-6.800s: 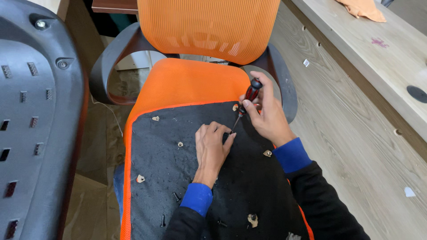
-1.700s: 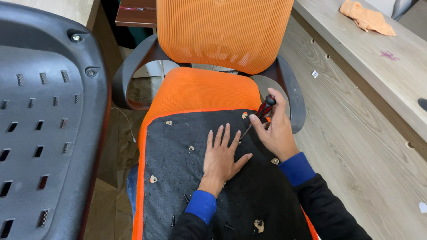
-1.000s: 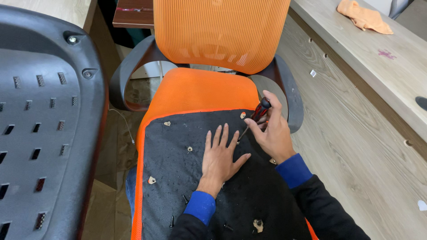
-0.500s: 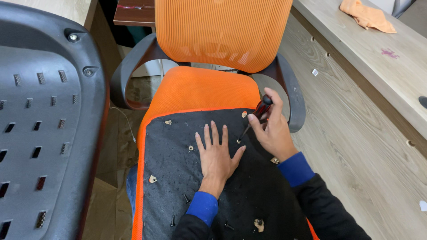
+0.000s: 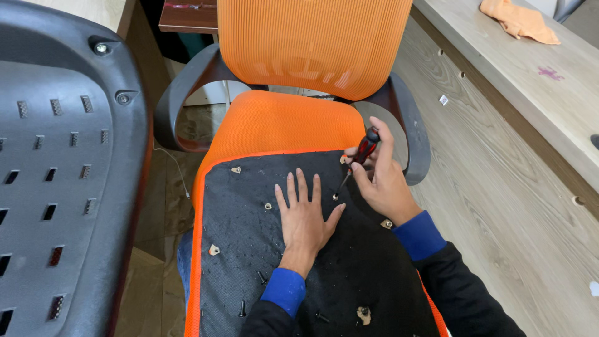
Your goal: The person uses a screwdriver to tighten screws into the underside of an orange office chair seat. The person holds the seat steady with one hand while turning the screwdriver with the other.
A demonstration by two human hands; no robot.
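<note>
My left hand [image 5: 306, 215] lies flat, fingers spread, on the black fabric underside of an orange seat cushion [image 5: 237, 237] that rests on an orange office chair [image 5: 284, 122]. My right hand [image 5: 384, 181] grips a red-and-black screwdriver [image 5: 360, 156]. Its tip points down at the panel just right of my left fingertips. Small metal brackets [image 5: 214, 249] and loose black screws [image 5: 242, 308] dot the black panel.
A black plastic chair back [image 5: 62, 175] with slots fills the left side. A light wooden desk panel [image 5: 518, 162] runs along the right, with an orange cloth [image 5: 519, 20] on its top. The chair's grey armrests [image 5: 181, 100] flank the seat.
Over the last seconds my left hand went from curled near the screwdriver tip to lying flat with spread fingers. The screwdriver stays near the panel's upper right edge; the view shifted slightly.
</note>
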